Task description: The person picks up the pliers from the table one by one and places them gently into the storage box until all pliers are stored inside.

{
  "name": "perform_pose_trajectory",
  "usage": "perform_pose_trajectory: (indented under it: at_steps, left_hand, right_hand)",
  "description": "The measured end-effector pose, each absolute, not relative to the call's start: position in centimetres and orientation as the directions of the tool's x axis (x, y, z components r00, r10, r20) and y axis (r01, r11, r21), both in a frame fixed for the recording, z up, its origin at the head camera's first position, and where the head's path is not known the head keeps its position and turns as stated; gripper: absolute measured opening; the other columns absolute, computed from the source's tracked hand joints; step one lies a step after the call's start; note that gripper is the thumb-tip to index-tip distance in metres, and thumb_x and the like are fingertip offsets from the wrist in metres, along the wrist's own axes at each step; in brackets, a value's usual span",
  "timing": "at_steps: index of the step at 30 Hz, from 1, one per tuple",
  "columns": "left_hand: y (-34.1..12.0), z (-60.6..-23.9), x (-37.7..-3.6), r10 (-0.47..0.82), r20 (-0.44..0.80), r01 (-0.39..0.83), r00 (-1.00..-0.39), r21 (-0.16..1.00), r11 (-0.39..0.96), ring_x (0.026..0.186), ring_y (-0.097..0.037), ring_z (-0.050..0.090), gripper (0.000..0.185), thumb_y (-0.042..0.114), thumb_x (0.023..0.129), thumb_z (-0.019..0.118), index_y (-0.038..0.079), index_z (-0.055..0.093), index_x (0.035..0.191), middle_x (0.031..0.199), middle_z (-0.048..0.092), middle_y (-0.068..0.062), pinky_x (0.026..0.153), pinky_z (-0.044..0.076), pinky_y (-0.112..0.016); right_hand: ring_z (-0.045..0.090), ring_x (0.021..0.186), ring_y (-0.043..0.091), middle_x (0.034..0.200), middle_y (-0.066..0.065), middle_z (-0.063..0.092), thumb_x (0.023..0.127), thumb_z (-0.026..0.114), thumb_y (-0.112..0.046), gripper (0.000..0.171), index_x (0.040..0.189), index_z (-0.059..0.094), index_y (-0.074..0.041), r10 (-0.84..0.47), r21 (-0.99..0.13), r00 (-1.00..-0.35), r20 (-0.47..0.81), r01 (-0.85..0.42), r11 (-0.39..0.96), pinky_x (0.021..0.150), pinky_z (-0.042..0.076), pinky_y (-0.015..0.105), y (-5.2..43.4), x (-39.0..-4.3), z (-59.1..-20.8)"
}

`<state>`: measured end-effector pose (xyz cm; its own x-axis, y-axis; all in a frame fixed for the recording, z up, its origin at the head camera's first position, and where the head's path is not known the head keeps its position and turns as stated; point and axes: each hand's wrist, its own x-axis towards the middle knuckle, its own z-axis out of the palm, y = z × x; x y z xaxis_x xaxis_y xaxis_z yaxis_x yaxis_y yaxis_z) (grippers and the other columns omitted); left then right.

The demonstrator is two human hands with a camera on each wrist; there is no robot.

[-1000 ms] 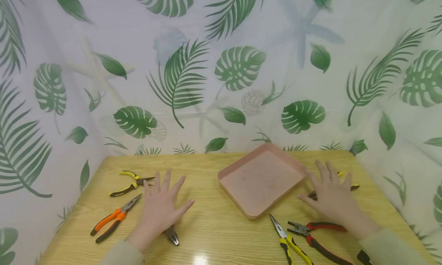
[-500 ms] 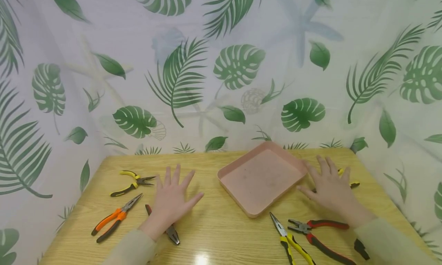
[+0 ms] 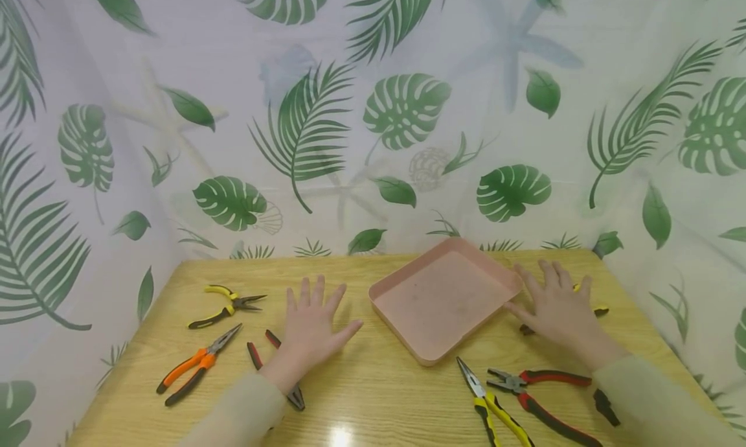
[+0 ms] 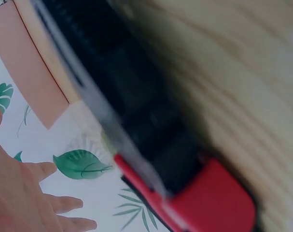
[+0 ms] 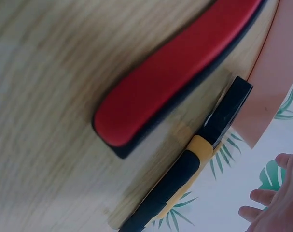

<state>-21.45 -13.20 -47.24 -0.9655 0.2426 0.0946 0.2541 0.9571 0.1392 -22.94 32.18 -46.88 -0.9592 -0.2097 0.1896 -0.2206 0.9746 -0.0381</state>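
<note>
My left hand (image 3: 315, 317) lies flat and open on the wooden table (image 3: 379, 382), fingers spread, just left of an empty pink tray (image 3: 443, 298). Red-and-black pliers (image 3: 271, 356) lie partly under my left forearm. My right hand (image 3: 556, 308) rests open beside the tray's right edge, covering most of a yellow-and-black tool (image 3: 600, 311). In the left wrist view a blurred red-and-black handle (image 4: 214, 203) fills the frame, with the tray (image 4: 25, 63) behind it. The right wrist view shows a red handle (image 5: 175, 72), a yellow-and-black handle (image 5: 185, 179) and the tray's edge (image 5: 276, 87).
Small yellow-handled pliers (image 3: 224, 306) and orange needle-nose pliers (image 3: 195, 366) lie at the left. Yellow needle-nose pliers (image 3: 489, 405) and red-handled pliers (image 3: 539, 395) lie at the front right, near a small black object (image 3: 606, 408). A leaf-print curtain (image 3: 373, 110) closes in the table.
My left hand has slid forward and right towards the tray, uncovering the red-and-black pliers' handles. My right hand has edged slightly forward; both stay flat.
</note>
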Motion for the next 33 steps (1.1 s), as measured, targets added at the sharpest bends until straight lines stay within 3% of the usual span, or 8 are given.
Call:
perform_pose_trajectory:
  at_steps: [9,33]
  left_hand:
    - [-11.8,-47.6,-21.8,0.268,0.102,0.282,-0.958,0.158,0.946,0.159,-0.055,0.024,0.083,0.073,0.098,0.052,0.023,0.041,0.164,0.171,0.03,-0.026,0.125,0.016,-0.075]
    - [-9.2,-47.8,-21.6,0.317,0.054,0.321,-0.947,0.118,0.94,0.157,-0.054,0.028,0.085,0.075,0.1,0.046,0.024,0.037,0.166,0.17,0.032,-0.026,0.124,0.022,-0.073]
  right_hand:
    - [0.03,0.145,0.065,0.159,0.04,0.032,0.102,0.06,-0.059,0.083,0.164,0.031,-0.013,-0.197,-0.052,-0.968,0.157,-0.207,0.977,0.105,0.015,0.094,32.4,-23.7,-46.8]
    - [0.035,0.144,0.064,0.157,0.04,0.036,0.102,0.051,-0.068,0.082,0.163,0.035,-0.014,-0.206,-0.038,-0.971,0.118,-0.212,0.977,0.107,0.015,0.092,33.2,-24.5,-47.9]
